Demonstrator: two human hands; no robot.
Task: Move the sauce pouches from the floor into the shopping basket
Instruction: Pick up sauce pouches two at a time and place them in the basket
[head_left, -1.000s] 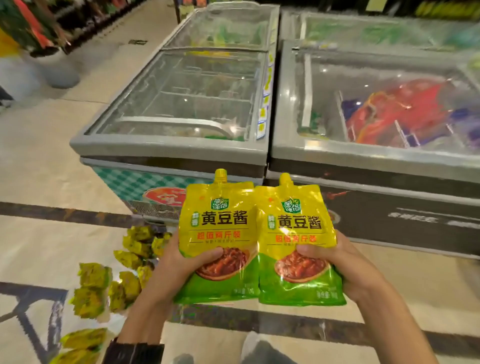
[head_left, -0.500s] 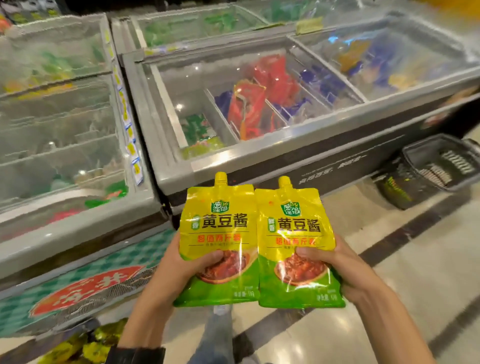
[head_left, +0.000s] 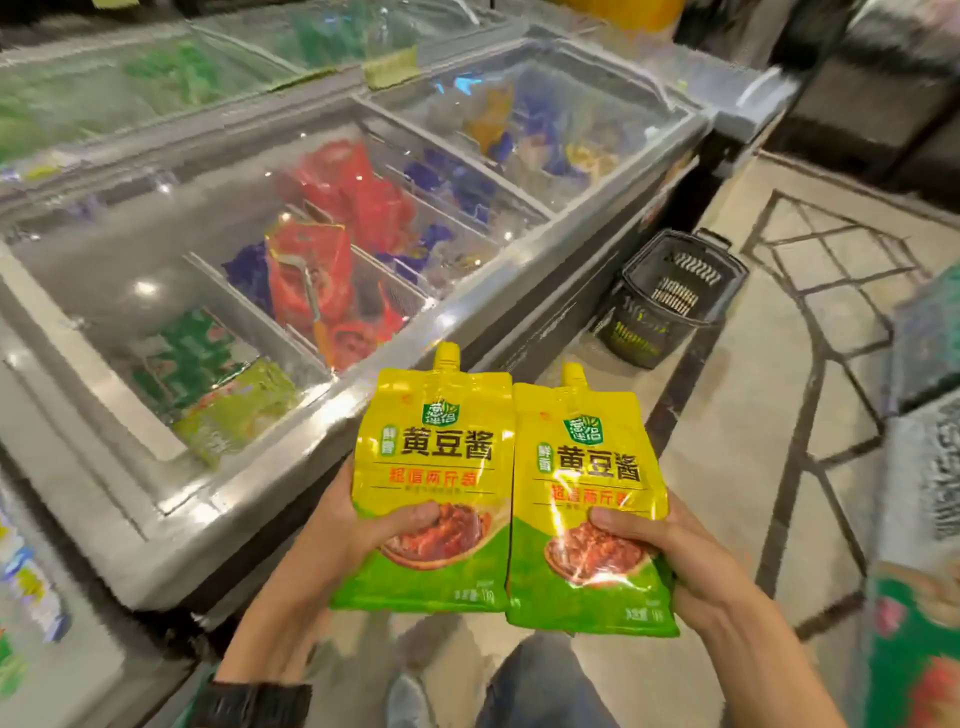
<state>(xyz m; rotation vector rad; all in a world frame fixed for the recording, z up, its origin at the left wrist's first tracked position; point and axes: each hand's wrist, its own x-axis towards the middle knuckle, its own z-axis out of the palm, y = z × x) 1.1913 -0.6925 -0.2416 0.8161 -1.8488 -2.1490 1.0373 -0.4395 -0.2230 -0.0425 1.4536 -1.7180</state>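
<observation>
So the person has two pouches off the floor and in hand, neither in the basket yet. That's about mid-carry for this pair.

The left hand (head_left: 358, 525) grips the left sauce pouch (head_left: 441, 452) low on its body. Its thumb (head_left: 415, 517) is pressed across the front and the other fingers are tucked behind, out of sight. The right hand (head_left: 675, 551) holds the right sauce pouch (head_left: 587, 467) the same way, thumb (head_left: 618, 519) on the front and fingers wrapped around the back edge. Both grips are snug around the pouches, not loose. The pouches are upright with spouts up, side by side, edges touching between the two thumbs.

Beyond the right fingertips, up and off to the right, the shopping basket (head_left: 623, 332) sits on the floor (head_left: 753, 415), well apart from both hands. It's right against the chest freezer (head_left: 249, 483), which runs past the left fingers. The basket is pretty blurry, but it looks like there's nothing yellow in it so far.

What's left is to get over there and drop both in. No other pouches are in view, so there's no telling how many remain.
</observation>
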